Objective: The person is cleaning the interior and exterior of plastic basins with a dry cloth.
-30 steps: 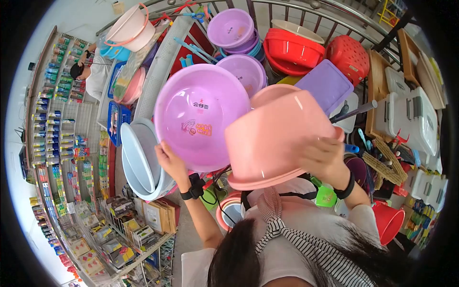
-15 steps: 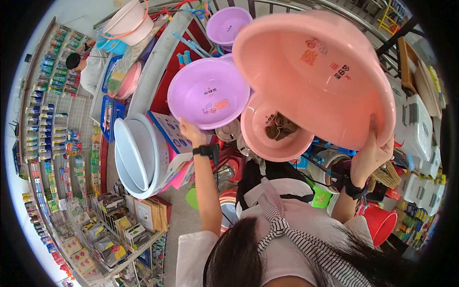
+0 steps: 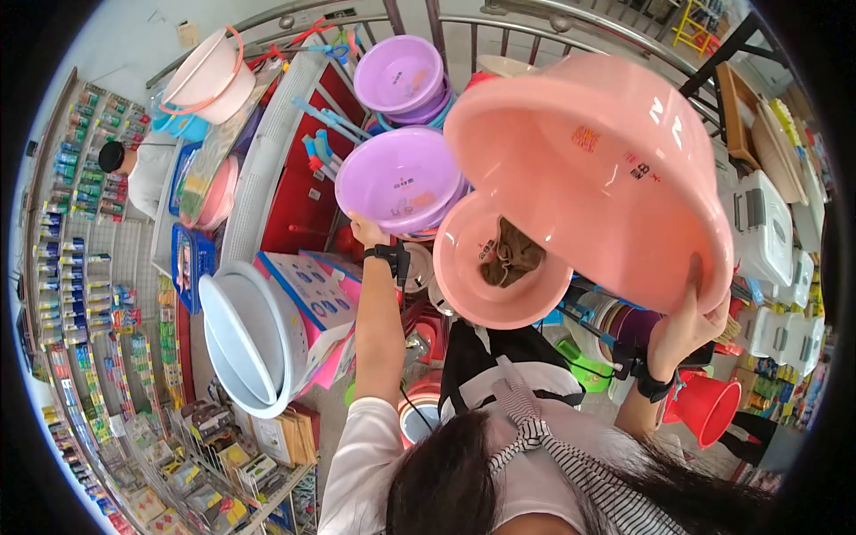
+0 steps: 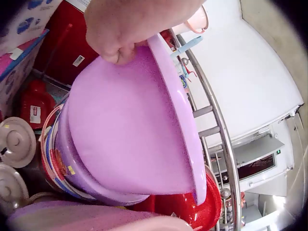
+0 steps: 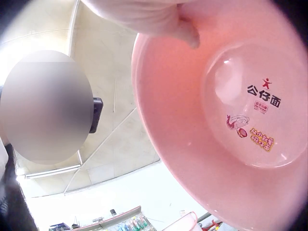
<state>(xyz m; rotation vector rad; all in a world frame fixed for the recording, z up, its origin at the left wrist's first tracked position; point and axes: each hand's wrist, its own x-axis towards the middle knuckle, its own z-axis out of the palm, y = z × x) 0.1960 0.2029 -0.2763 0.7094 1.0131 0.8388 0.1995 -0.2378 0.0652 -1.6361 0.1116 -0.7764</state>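
My left hand (image 3: 368, 232) grips the near rim of a purple basin (image 3: 401, 178), which rests over other purple basins. In the left wrist view the fingers curl over that basin's edge (image 4: 175, 96). With my right hand (image 3: 687, 334) I hold a large pink basin (image 3: 624, 178) by its rim, tilted with its inside toward me; the right wrist view shows the thumb inside its wall (image 5: 168, 110). Between them sits a smaller pink basin (image 3: 464, 294) with a brown cloth-like item (image 3: 513, 254) in it, partly covered by the large one.
Pale blue basins (image 3: 236, 339) stand at the left beside a patterned box (image 3: 308, 290). More purple basins (image 3: 399, 76) are at the back near a metal railing (image 3: 571, 40). A red bucket (image 3: 709, 410) and lidded white boxes (image 3: 762, 227) are at the right. Another person (image 3: 152, 178) is far left.
The large pink basin swung from upside-down to facing me, uncovering the smaller pink basin. My left hand brought the purple basin down onto the purple ones.
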